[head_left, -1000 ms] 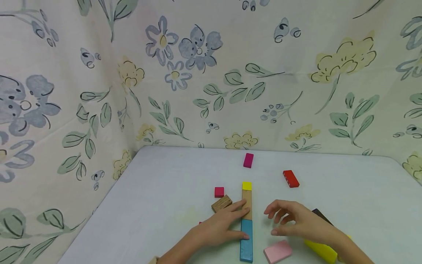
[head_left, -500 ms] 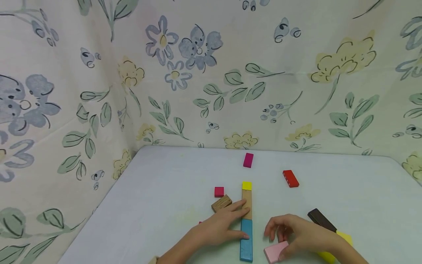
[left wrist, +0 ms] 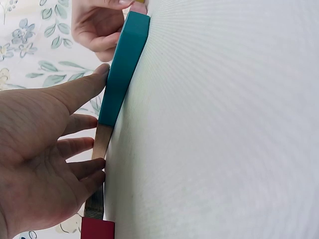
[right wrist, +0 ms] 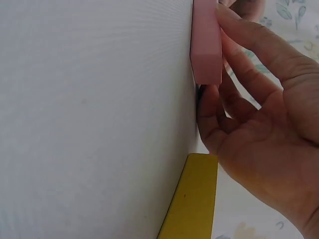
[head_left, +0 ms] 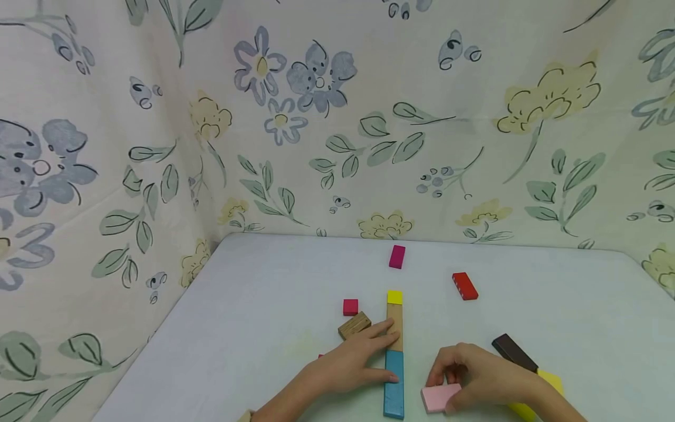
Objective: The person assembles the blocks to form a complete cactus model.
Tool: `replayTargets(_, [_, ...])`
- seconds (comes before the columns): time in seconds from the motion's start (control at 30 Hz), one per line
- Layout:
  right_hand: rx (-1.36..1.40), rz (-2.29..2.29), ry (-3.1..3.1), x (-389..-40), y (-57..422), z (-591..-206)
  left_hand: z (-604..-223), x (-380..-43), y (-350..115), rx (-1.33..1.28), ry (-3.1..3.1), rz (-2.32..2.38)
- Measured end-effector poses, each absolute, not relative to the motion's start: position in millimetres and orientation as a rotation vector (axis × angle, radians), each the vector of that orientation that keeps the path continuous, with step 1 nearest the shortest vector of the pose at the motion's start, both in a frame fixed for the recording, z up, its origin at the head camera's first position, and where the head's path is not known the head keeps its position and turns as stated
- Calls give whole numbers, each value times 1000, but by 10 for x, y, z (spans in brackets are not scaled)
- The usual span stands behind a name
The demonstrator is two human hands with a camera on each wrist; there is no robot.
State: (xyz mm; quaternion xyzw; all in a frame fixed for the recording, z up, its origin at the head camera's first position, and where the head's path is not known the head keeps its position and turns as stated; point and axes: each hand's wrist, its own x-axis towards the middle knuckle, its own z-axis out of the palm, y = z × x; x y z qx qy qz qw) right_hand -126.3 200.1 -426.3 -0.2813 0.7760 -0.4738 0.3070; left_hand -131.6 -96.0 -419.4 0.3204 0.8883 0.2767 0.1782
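Observation:
A row of flat toy blocks runs lengthwise on the table: a blue block (head_left: 394, 401) nearest, a tan block (head_left: 395, 313) beyond it and a small yellow block (head_left: 395, 297) at the far end. My left hand (head_left: 348, 368) rests on the row, thumb on the blue block and extended fingertips on the tan one. To the right of the row, my right hand (head_left: 487, 378) pinches a pink block (head_left: 436, 400) between thumb and fingers. In the right wrist view the thumb touches one face of the pink block (right wrist: 206, 45); some fingertips are hidden.
Left of the row lie a wooden block (head_left: 355, 325) and a small crimson block (head_left: 350, 307). Farther back are a magenta block (head_left: 397, 257) and a red block (head_left: 465, 286). A dark brown block (head_left: 514, 351) and yellow block (head_left: 551, 380) lie by the right forearm.
My right hand has come down toward me from above the table and taken hold of the pink block. The block has turned slightly. My left hand has stayed in place.

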Motion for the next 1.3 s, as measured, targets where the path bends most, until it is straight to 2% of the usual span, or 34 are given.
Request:
replayTargets(0.9, [-509,-1131,2449,-1489,1926,-4165,-4207,-1309,-965,883,2497,803])
replayTargets(1.17, [-543,-1127,2485,-1572,1910,-4173,-4260,-1342,-1002,959,2494,811])
replayTargets(1.3, [-597,-1150,2481,-1605,1921,-4170,-4209,-1325,-978,912,2496,795])
